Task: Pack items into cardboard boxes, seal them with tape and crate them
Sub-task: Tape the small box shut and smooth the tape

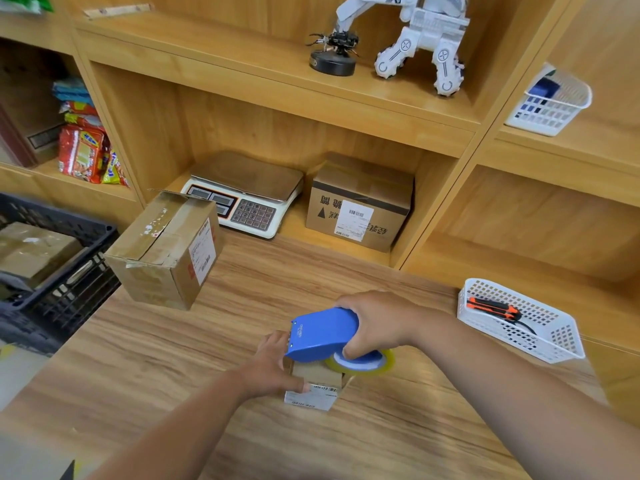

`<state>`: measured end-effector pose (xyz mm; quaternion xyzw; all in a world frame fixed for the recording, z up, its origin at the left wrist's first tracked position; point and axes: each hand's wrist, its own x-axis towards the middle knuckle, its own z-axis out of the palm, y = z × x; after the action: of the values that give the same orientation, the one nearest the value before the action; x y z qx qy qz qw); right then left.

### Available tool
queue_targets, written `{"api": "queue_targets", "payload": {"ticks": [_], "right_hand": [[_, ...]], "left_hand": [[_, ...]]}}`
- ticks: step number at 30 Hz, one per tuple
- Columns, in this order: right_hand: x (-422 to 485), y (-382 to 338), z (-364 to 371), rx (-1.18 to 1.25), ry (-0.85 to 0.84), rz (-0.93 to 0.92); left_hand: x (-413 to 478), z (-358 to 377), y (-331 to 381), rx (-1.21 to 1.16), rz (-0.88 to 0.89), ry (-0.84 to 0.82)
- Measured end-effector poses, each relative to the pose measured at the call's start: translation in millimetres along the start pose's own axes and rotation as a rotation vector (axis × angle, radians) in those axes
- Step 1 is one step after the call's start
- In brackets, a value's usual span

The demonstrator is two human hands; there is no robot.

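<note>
Small cardboard box looks light and stiff; left hand grips its 9 o'clock side, right hand clamps tape dispenser.

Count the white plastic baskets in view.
2. One basket stands on the table, holding an orange-handled tool; the other basket sits on the upper right shelf. More may be hidden.

Back edge of the counter: scale keypad shows 1, 2, 3 — box beside it bears inverted Chinese print.
</note>
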<state>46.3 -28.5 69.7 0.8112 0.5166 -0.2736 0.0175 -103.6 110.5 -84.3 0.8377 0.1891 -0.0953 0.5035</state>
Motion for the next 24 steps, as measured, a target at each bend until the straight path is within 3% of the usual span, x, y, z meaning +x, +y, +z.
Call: {"api": "queue_targets", "payload": {"ticks": [10, 17, 24], "right_hand": [[-27.2, 30.8, 20.6, 0.01, 0.032, 0.008], [-70.2, 78.7, 16.2, 0.065, 0.06, 0.11], [-70.9, 79.2, 21.2, 0.119, 0.11, 0.099]], "left_hand": [[-6.4, -0.2, 2.7, 0.002, 0.017, -0.008], [-7.2, -1.5, 11.7, 0.032, 0.028, -0.036], [-2.8, -2.3, 22.1, 0.2, 0.064, 0.01]]}}
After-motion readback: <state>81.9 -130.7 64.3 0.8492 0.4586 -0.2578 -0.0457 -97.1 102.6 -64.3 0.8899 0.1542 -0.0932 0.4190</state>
